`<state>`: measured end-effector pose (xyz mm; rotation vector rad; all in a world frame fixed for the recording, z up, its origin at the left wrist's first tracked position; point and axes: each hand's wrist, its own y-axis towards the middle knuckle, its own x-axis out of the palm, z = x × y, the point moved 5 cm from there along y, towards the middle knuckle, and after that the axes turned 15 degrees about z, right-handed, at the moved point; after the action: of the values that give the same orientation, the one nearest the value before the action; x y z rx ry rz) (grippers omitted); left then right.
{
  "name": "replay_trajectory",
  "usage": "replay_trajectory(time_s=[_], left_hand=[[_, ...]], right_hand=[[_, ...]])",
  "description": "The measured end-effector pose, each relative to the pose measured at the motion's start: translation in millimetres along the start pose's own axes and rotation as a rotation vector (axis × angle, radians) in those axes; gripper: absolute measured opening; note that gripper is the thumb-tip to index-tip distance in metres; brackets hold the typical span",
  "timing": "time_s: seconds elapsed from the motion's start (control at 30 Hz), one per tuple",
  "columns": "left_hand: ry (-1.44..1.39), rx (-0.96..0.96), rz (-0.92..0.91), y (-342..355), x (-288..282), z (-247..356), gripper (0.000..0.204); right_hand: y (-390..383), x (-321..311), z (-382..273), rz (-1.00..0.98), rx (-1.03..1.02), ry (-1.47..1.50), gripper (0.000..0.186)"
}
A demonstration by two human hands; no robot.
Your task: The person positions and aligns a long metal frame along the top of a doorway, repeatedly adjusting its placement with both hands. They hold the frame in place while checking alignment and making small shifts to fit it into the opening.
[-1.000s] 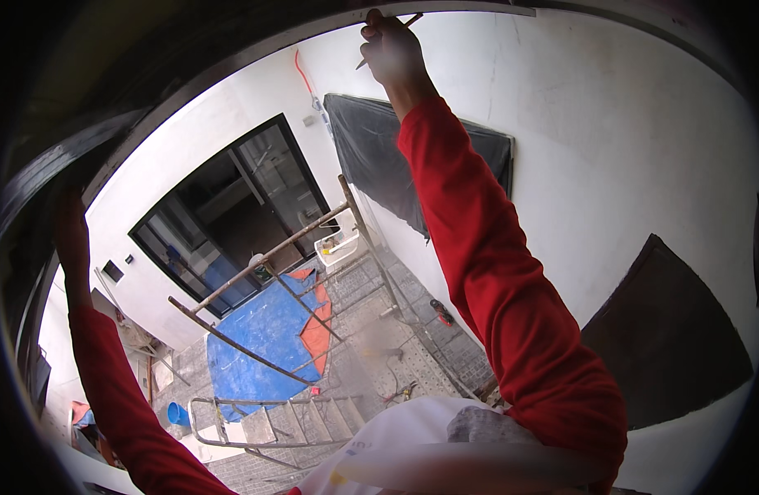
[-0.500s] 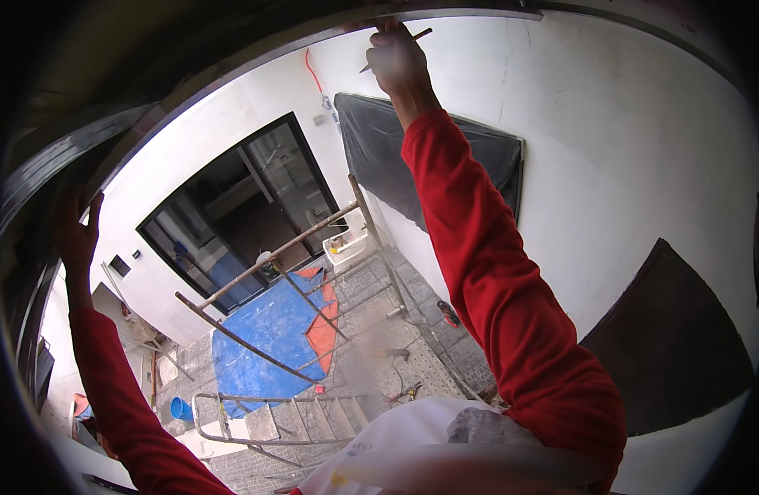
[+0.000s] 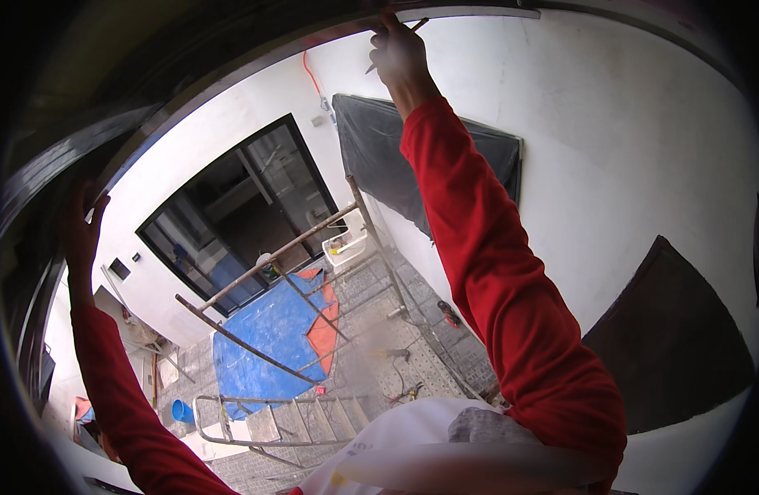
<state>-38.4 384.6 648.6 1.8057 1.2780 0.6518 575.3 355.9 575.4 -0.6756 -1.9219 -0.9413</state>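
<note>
Both my arms, in red sleeves, reach overhead. My right hand (image 3: 402, 59) is closed around a dark pencil (image 3: 420, 25), whose ends stick out either side of the fist. Its raised fingertips touch, or nearly touch, the underside of a long metal bar (image 3: 470, 13). My left hand (image 3: 86, 227) is up at the far left, beside the bar's shadowed left stretch. Thumb and fingers stand apart there; the fingertips fade into the dark, so I cannot tell how firmly they touch it.
Far below stand a rusty scaffold frame (image 3: 284, 249) and a metal stepladder (image 3: 301, 421). A blue tarp (image 3: 260, 342), a blue bucket (image 3: 181, 411) and tools with cables (image 3: 408, 392) lie on the paved floor. Dark sheeting (image 3: 371, 140) covers part of the white wall.
My right hand has shifted slightly, with a finger reaching higher and the pencil turned a little. My left hand has moved slightly to the right.
</note>
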Motion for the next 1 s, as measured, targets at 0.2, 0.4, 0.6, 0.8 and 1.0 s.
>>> replay_trajectory(time_s=[0.2,0.4,0.6,0.8,1.0], left_hand=[[-0.007,0.144,-0.031,-10.5,6.5,-4.4,0.055],[0.136,0.147,-0.121,-21.9,30.8,-45.3,0.047],[0.179,0.276,-0.023,-26.4,28.0,-54.7,0.035],[-0.164,-0.094,-0.29,-0.5,2.4,-23.5,0.026],[-0.097,-0.171,-0.366,9.7,2.3,-18.1,0.035]], right_hand=[[-11.3,5.6,-12.2,0.045,-0.036,-0.036,0.021],[-25.3,6.7,-22.1,0.108,-0.032,-0.092,0.02],[-9.1,15.0,-12.5,0.128,-0.106,-0.16,0.019],[-3.3,13.6,-10.9,0.092,-0.201,-0.223,0.022],[-6.9,12.6,-13.8,0.075,-0.268,-0.246,0.038]])
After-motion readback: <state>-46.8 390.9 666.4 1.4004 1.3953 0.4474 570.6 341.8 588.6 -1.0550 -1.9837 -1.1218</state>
